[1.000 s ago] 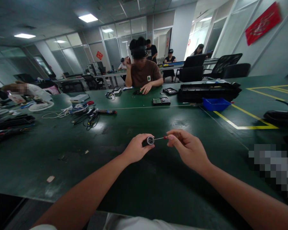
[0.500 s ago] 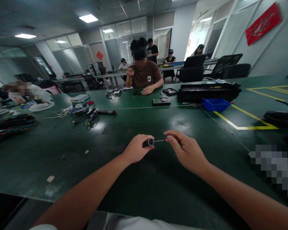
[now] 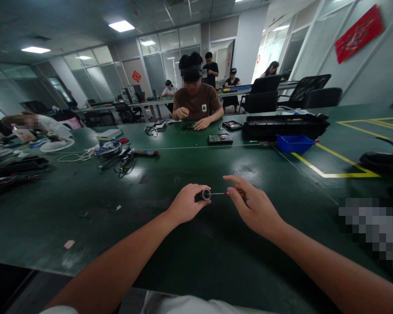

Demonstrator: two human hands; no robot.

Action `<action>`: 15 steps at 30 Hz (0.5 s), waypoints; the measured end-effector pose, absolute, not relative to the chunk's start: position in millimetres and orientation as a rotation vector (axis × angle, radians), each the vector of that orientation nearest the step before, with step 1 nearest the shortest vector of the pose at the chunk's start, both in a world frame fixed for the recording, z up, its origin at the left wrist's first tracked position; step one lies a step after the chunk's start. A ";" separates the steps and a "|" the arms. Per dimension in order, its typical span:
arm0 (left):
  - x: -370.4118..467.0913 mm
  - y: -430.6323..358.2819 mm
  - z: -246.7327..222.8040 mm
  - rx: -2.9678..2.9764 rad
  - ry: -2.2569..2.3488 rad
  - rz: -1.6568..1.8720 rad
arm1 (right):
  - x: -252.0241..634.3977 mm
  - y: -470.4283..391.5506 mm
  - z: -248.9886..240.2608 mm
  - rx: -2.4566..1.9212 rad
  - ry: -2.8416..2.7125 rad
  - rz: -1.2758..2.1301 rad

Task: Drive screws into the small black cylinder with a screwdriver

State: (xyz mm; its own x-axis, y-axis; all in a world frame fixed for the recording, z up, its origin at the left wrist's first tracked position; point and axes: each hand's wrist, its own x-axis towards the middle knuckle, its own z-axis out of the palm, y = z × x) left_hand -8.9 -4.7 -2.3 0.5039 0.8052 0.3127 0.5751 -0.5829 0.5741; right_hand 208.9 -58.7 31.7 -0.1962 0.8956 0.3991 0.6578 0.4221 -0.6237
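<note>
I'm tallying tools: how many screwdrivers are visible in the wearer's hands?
1: a slim screwdriver in the right hand, its shaft pointing at the black cylinder in the left hand. Part of it is hidden by the grip; another could be too.

Left hand (image 3: 185,204) gripped a dark cylinder (image 3: 206,194), its ringed end facing the viewer. Right hand (image 3: 257,205) held a thin screwdriver (image 3: 219,193) by its handle — shaft near level, tip at the cylinder's rim, exact contact unresolved. Both hands were over the green surface (image 3: 170,168). Beyond: tangled cables (image 3: 126,163) to the left, a drive with a green board (image 3: 220,138), a blue tray (image 3: 295,144) before a long black housing (image 3: 275,125). A co-worker (image 3: 194,99) in brown sat opposite.
</note>
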 end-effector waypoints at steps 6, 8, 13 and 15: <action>-9.2 -6.0 0.2 2.353 1.153 0.779 | 209.9 -59.0 34.2 -1.317 -1.938 0.470; -8.8 -6.3 0.2 2.361 1.147 0.771 | 210.5 -58.2 33.2 -1.361 -1.905 0.490; -9.1 -5.3 0.2 2.332 1.185 0.789 | 209.5 -58.9 28.8 -1.278 -1.839 0.509; -9.3 -5.0 1.2 2.315 1.210 0.809 | 208.0 -58.9 27.5 -1.241 -1.778 0.555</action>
State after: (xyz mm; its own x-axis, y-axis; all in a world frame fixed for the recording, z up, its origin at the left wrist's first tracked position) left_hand -9.3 -5.0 1.2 0.4567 0.8356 0.3051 0.6012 -0.5428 0.5865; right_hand 208.0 -58.9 27.5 -0.1213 0.9078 0.4015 0.5183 0.4029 -0.7544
